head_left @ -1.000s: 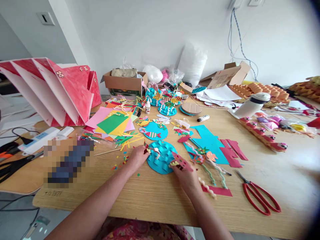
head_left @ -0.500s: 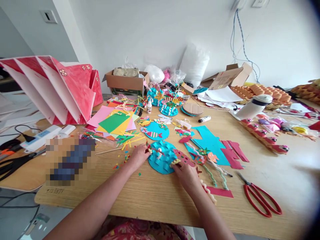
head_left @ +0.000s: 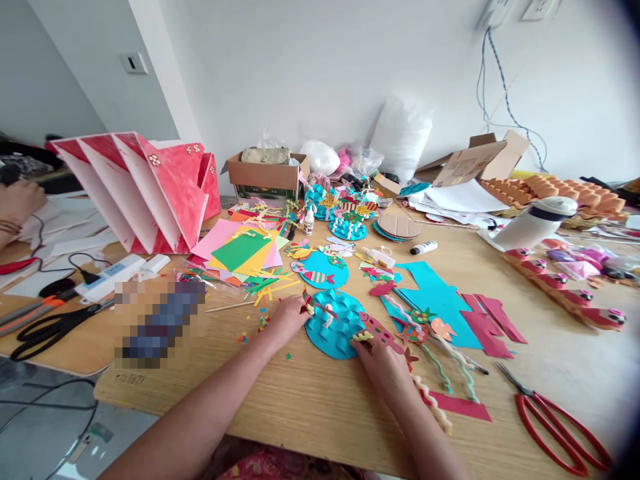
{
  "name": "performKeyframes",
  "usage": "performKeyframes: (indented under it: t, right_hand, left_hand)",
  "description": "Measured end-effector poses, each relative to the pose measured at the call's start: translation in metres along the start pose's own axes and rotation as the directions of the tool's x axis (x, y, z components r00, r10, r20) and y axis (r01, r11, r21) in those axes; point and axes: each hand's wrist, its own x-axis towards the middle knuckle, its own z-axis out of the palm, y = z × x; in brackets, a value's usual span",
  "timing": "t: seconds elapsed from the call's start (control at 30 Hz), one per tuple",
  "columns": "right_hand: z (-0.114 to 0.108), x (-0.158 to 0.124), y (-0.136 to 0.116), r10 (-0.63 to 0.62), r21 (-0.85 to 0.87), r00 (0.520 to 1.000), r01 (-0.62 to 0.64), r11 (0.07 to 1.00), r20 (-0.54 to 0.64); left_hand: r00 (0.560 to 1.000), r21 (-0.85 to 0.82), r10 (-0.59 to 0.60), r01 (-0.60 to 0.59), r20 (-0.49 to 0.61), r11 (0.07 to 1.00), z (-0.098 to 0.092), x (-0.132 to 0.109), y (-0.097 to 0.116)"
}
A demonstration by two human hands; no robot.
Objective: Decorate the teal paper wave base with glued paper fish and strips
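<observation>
A round turquoise paper disc with wavy ridges [head_left: 336, 328] lies on the wooden table [head_left: 320, 407] in front of me. My left hand [head_left: 286, 321] rests at its left edge, fingers pinched on a small red and yellow paper piece [head_left: 309, 307]. At the disc's lower right edge my right hand [head_left: 381, 363] is closed on a pink spotted paper fish [head_left: 379, 332]. Other decorated paper fish [head_left: 435, 328] lie just to the right.
Red-handled scissors [head_left: 555, 427] lie at the right, black scissors [head_left: 47, 330] at the left. Coloured paper sheets [head_left: 239, 251], glue bottles [head_left: 309, 220], more turquoise discs [head_left: 320, 270], a red folded board [head_left: 145, 190], cardboard boxes and egg cartons [head_left: 560, 190] crowd the far side. Another person's hand [head_left: 17, 203] shows far left.
The view has shifted so everything sits a little further right and lower. Both hands keep their hold at the disc's edges. Another person's hand has come into view at the left.
</observation>
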Motion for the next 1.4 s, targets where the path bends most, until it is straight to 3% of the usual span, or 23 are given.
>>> performKeyframes:
  t: [0.77, 1.07, 1.4]
  right_hand:
    - [0.0066, 0.0014, 0.0043, -0.028, -0.015, 0.997, 0.027, 1.000, -0.065]
    - [0.0008, 0.0019, 0.0018, 0.025, -0.039, 0.999, -0.023, 0.999, 0.026]
    - [0.0026, 0.0037, 0.0037, 0.045, -0.076, 0.998, -0.042, 0.996, 0.035]
  left_hand:
    - [1.000, -0.062, -0.023, 0.024, 0.018, 0.998, -0.0053, -0.0028, 0.0059]
    - [0.999, -0.099, -0.041, 0.041, 0.003, 0.994, -0.0070, -0.0063, 0.0078]
    - [0.999, -0.104, -0.047, 0.045, -0.013, 0.994, -0.0045, -0.0074, 0.0061]
